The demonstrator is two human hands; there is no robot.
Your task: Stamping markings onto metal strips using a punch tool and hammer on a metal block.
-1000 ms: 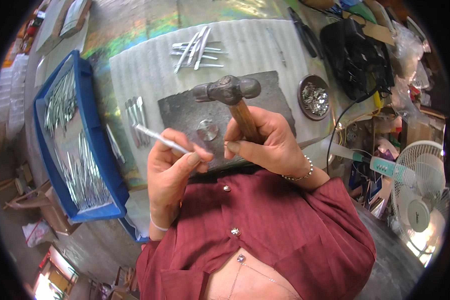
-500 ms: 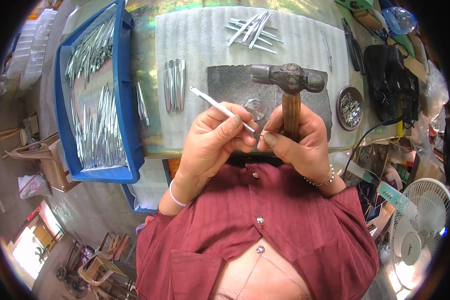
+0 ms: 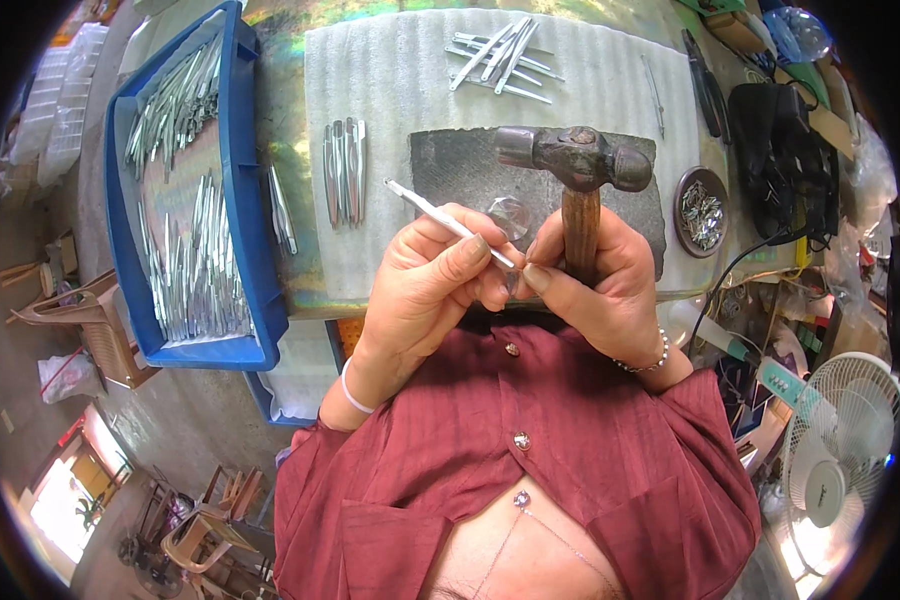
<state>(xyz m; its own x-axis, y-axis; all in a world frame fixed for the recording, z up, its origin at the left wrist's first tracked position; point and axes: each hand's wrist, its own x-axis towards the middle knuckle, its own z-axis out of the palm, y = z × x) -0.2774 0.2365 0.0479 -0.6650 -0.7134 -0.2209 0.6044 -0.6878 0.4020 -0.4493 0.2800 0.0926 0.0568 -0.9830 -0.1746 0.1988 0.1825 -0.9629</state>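
Observation:
A slim silver metal piece (image 3: pixel 432 212), shaped like a flat pen with a small hole at its far end, is pinched in my left hand (image 3: pixel 425 275). Its tip meets the fingertips of my right hand (image 3: pixel 610 270), where thumb and forefinger press together; anything tiny between them is hidden. That same right hand grips a ball-peen hammer (image 3: pixel 576 160) by its wooden handle, the head upright above the fingers. Behind both hands lies a dark flat block (image 3: pixel 455 180), with a clear round disc (image 3: pixel 508 214) on it.
More silver pieces stand in a row (image 3: pixel 345 175) at left and a crossed pile (image 3: pixel 500 60) at the back. A blue tray (image 3: pixel 245 130) holds many more. At right are a dish (image 3: pixel 681 199) of small metal parts, pliers (image 3: pixel 708 95), a black bag (image 3: pixel 775 160) and a fan (image 3: pixel 840 450).
The silver piece has shifted slightly, and my right fingertips have closed in against its near tip. The hammer stays in my right hand.

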